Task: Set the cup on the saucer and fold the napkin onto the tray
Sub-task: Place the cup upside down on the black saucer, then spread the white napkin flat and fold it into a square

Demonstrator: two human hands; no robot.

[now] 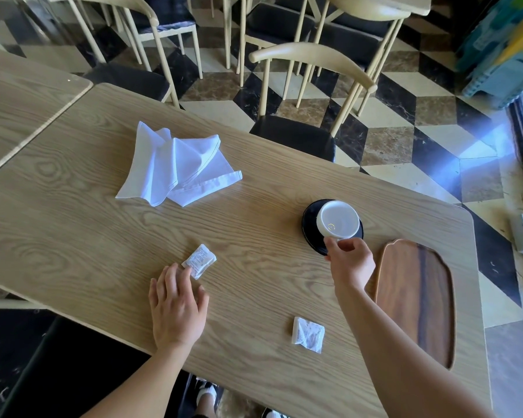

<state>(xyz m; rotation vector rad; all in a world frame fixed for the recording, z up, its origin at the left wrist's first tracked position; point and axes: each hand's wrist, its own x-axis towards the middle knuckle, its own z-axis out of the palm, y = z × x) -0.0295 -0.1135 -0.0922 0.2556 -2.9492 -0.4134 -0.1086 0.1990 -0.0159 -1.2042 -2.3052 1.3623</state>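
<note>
A white cup (338, 219) sits on a black saucer (310, 220) right of the table's middle. My right hand (351, 260) grips the cup's near rim with thumb and fingers. A crumpled white napkin (175, 168) lies on the table at the far left. The wooden tray (417, 300) lies along the right edge, bare. My left hand (177, 306) rests flat on the table, fingers apart, its fingertips touching a small white sachet (199, 260).
A second white sachet (308, 334) lies near the front edge between my arms. The wooden table (73, 236) adjoins another table at the left. Chairs (308, 95) stand on the far side on a checkered floor.
</note>
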